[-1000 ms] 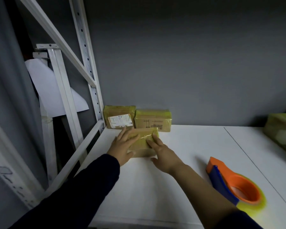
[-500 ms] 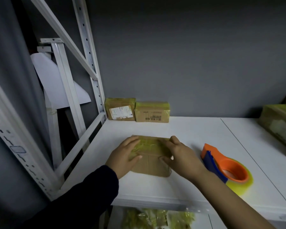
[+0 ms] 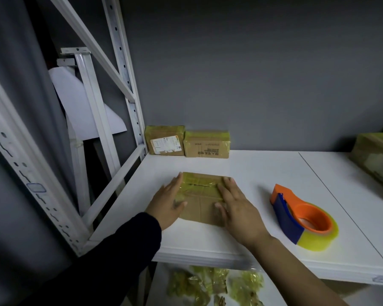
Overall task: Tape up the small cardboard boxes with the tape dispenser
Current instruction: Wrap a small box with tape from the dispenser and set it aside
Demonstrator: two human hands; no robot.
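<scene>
Grey wall (image 3: pixel 252 74) at the back, white shelf (image 3: pixel 263 173) in front, and the small cardboard box (image 3: pixel 199 203) lies flat near the shelf's front edge, yellowish tape across its far half. Left hand (image 3: pixel 167 203) is flat against the box's left side, fingers straight and together. Right hand (image 3: pixel 237 208) lies along the right side, fingers straight, thumb resting on top. Tape dispenser (image 3: pixel 301 219), orange and blue, sits on the shelf to the right, apart from the hand. Two taped boxes (image 3: pixel 206 144) stand side by side against the wall, and crumpled tape (image 3: pixel 208 283) lies on the level below.
</scene>
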